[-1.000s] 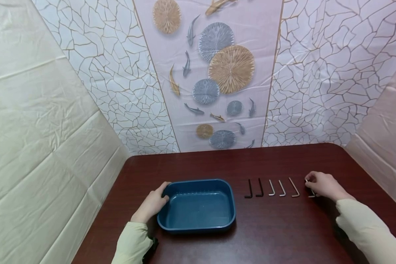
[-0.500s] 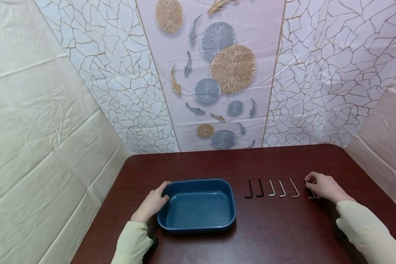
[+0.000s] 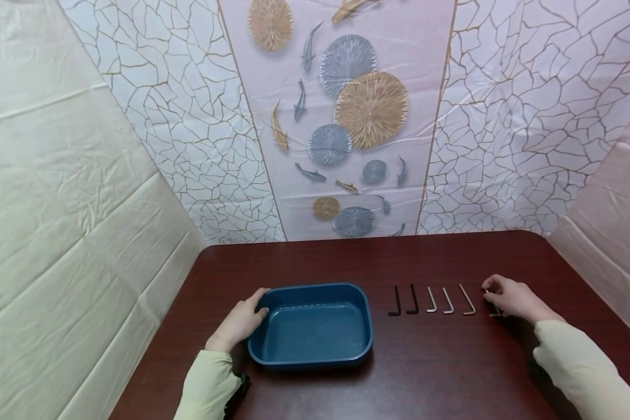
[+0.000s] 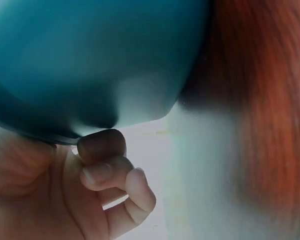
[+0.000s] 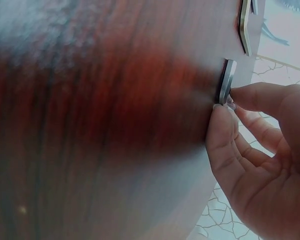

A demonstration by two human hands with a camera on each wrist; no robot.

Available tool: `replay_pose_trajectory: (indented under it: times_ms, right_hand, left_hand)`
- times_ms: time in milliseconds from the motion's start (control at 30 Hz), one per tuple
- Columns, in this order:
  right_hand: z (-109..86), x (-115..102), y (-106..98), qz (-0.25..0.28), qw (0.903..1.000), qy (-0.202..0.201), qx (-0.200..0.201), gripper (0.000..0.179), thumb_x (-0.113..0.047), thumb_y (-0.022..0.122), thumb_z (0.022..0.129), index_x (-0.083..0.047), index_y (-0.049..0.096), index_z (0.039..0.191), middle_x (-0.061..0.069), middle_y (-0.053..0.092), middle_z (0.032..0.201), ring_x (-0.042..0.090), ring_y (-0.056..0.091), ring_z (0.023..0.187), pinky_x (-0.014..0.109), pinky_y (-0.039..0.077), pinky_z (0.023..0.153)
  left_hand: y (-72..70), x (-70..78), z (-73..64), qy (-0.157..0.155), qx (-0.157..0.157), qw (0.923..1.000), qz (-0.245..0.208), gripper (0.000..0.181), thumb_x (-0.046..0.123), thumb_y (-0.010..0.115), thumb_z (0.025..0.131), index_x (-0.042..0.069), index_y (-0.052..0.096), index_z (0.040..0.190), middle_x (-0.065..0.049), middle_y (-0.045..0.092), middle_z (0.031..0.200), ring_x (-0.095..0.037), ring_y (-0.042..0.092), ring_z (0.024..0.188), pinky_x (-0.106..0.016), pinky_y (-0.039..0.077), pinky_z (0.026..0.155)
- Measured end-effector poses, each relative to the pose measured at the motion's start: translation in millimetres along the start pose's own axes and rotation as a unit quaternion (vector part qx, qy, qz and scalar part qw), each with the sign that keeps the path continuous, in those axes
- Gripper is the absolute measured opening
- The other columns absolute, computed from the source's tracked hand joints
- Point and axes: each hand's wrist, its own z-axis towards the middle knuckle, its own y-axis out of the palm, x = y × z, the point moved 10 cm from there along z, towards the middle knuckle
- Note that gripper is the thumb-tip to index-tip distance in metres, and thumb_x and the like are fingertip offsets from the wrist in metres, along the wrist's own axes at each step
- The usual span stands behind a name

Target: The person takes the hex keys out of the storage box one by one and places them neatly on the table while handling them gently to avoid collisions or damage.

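Observation:
My left hand (image 3: 238, 321) grips the left rim of a dark blue rectangular tub (image 3: 315, 337), thumb over the inside and the other fingers outside. From below, the left wrist view shows that tub's blue wall (image 4: 90, 60) with curled fingers against its rim. On the right of the table, my right hand (image 3: 515, 296) pinches a silver hex key (image 5: 227, 82) between thumb and fingertips, low at the tabletop. In the head view this L-shaped key (image 3: 496, 314) is partly hidden by the fingers.
Left of my right hand lies a row of several hex keys: two black ones (image 3: 413, 300), two silver ones (image 3: 448, 301) and a brownish one (image 3: 468, 300). They rest on the dark red-brown table (image 3: 388, 385). A patterned cloth wall (image 3: 367, 175) stands behind its far edge.

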Motion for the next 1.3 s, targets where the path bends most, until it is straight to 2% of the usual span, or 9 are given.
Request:
replay_pose_trajectory:
  times_ms: [100,267,400,533,900,1000,1100,1200,1300]
  right_hand:
    - [-1.4,-0.4,-0.4,0.003,1.0000,0.000,0.001,0.023,-0.009,0.056,0.099,0.008,0.054,0.113,0.005,0.053,0.071,0.020,0.055,0.056,0.037,0.049,0.055]
    - [-0.2,-0.5,1.2,0.008,1.0000,-0.003,0.002,0.024,-0.009,0.056,0.099,0.009,0.054,0.114,0.005,0.055,0.073,0.020,0.055,0.057,0.037,0.049,0.055]
    - [1.1,-2.6,3.7,0.013,0.9999,-0.006,0.001,0.024,-0.009,0.056,0.099,0.009,0.054,0.115,0.006,0.058,0.076,0.020,0.055,0.058,0.037,0.049,0.055]
    - [1.8,-4.1,5.1,0.015,0.9999,-0.004,-0.003,0.025,-0.010,0.056,0.100,0.009,0.054,0.116,0.009,0.060,0.080,0.020,0.055,0.059,0.038,0.048,0.056]
    - [7.6,-2.3,6.8,0.019,0.9998,-0.002,0.000,0.030,-0.010,0.057,0.100,0.011,0.051,0.120,0.013,0.061,0.086,0.020,0.058,0.063,0.037,0.050,0.058]
    - [8.3,-3.0,6.9,0.024,0.9997,-0.005,0.000,0.035,-0.010,0.057,0.100,0.013,0.048,0.125,0.016,0.061,0.088,0.020,0.059,0.066,0.037,0.051,0.059]
    - [7.0,-2.9,6.2,0.031,0.9995,-0.006,0.007,0.042,-0.011,0.057,0.100,0.015,0.044,0.130,0.017,0.061,0.089,0.021,0.060,0.067,0.037,0.052,0.059]
    - [4.3,-1.8,2.6,0.036,0.9991,0.000,0.024,0.044,-0.013,0.056,0.101,0.014,0.042,0.133,0.017,0.062,0.089,0.021,0.062,0.066,0.037,0.052,0.059]
    - [0.5,-4.3,-5.3,0.044,0.9974,0.002,0.057,0.043,-0.014,0.056,0.101,0.013,0.044,0.133,0.018,0.063,0.090,0.021,0.063,0.065,0.037,0.052,0.059]
  left_hand:
    - [0.4,-0.9,1.7,0.001,-0.004,1.0000,0.005,0.044,0.017,0.056,0.104,0.015,0.048,0.147,-0.021,0.062,0.131,-0.027,0.068,0.100,-0.050,0.053,0.085]
    - [-0.7,0.2,3.8,0.007,-0.007,0.9999,0.009,0.044,0.020,0.055,0.105,0.017,0.048,0.148,-0.019,0.062,0.133,-0.027,0.067,0.104,-0.049,0.052,0.086]
    - [-2.8,1.4,4.1,0.018,-0.002,0.9997,0.015,0.044,0.019,0.055,0.104,0.016,0.048,0.148,-0.016,0.070,0.097,-0.019,0.062,0.071,-0.040,0.050,0.070]
    - [-5.4,0.5,4.4,0.022,0.002,0.9994,0.025,0.045,0.020,0.054,0.105,0.014,0.048,0.149,-0.004,0.051,0.061,-0.015,0.045,0.051,-0.034,0.042,0.059]
    - [-15.0,-6.8,14.2,0.008,0.011,0.9989,0.045,0.045,0.027,0.046,0.108,0.012,0.047,0.151,-0.001,0.043,0.060,-0.018,0.045,0.055,-0.037,0.042,0.065]
    - [-18.2,-10.0,16.1,0.006,0.017,0.9990,0.041,0.045,0.027,0.045,0.109,0.010,0.048,0.150,-0.004,0.056,0.070,-0.019,0.056,0.069,-0.041,0.048,0.072]
    - [-20.7,-12.8,17.1,0.004,0.021,0.9989,0.041,0.045,0.028,0.045,0.109,0.007,0.049,0.148,-0.014,0.069,0.104,-0.023,0.064,0.096,-0.047,0.051,0.087]
    - [-22.1,-16.0,16.8,0.003,0.020,0.9991,0.037,0.045,0.028,0.044,0.109,0.006,0.049,0.148,-0.019,0.062,0.133,-0.030,0.063,0.114,-0.053,0.048,0.097]
    - [-25.7,-18.9,16.0,0.003,0.020,0.9991,0.036,0.046,0.029,0.043,0.109,0.005,0.049,0.148,-0.020,0.058,0.139,-0.034,0.061,0.120,-0.055,0.046,0.100]
